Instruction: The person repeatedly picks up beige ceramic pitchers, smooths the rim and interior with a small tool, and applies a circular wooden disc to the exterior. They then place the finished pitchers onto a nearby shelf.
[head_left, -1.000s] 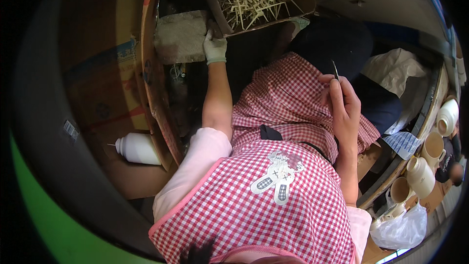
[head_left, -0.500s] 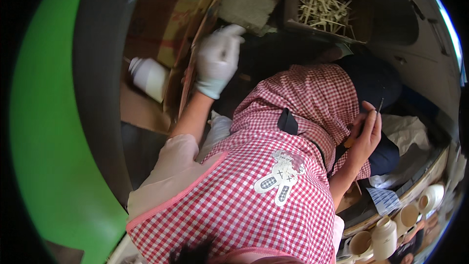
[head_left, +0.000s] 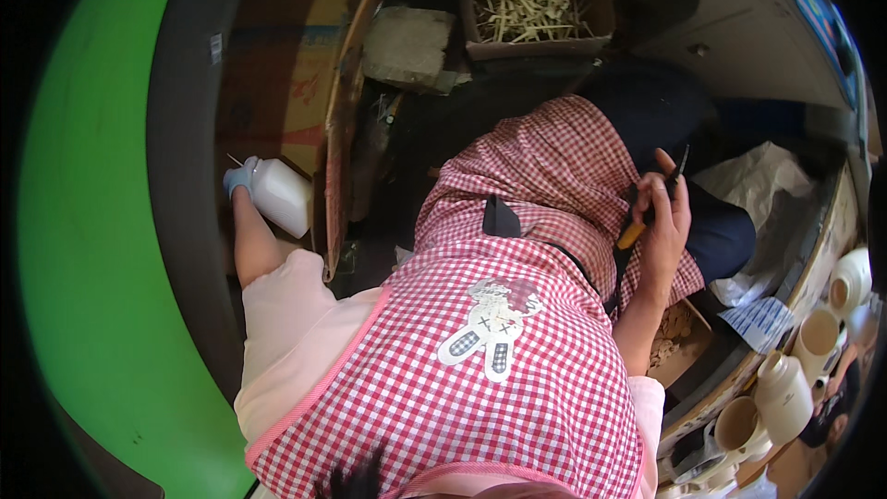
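My left hand [head_left: 237, 179], in a pale glove, is closed on the top end of a white container [head_left: 282, 198] lying on its side at the left, with a thin stick jutting from it. My right hand [head_left: 663, 212], bare, grips a slim tool with a yellow handle [head_left: 631, 234] and a dark, narrow upper part. It is held just above my checked apron [head_left: 517, 143] and the dark trouser leg [head_left: 721, 236] at the right.
A cardboard box of pale sticks [head_left: 522, 0] stands ahead, beside a grey block [head_left: 407, 46] and a cardboard edge [head_left: 337, 157]. At right are a crumpled white sack [head_left: 758, 194], several cream jugs [head_left: 781, 393] along a ledge and part of another person [head_left: 822, 420].
My left hand has left the grey block and moved down and left onto the white container. My right hand still holds the tool, whose yellow handle now shows. The view has shifted.
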### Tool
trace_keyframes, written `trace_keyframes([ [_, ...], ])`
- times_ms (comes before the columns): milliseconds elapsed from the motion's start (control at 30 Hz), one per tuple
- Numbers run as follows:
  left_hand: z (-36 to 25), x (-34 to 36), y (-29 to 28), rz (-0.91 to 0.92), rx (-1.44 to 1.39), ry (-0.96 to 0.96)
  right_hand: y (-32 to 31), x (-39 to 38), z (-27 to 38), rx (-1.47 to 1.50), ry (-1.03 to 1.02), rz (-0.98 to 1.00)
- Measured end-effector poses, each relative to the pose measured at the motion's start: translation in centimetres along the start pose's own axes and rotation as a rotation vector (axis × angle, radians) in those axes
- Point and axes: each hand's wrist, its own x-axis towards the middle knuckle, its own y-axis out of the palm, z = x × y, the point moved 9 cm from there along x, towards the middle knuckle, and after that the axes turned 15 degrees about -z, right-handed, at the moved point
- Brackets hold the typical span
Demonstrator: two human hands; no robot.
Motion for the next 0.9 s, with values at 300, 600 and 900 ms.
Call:
trace_keyframes([
  [300,-30.0,-40.8,-25.7,-0.542,-0.531,1.384,-0.5,-1.3,-2.7,0.287,0.129,0.043],
  [600,-44.9,-64.1,-36.2,1.052,-0.957,2.06,-6.6,-2.9,1.7,0.399,0.04,-0.148],
  [900,-45.6,-70.2,-25.4,1.191,-0.818,1.497,-6.3,-2.8,7.4,0.366,-0.136,-0.148],
])
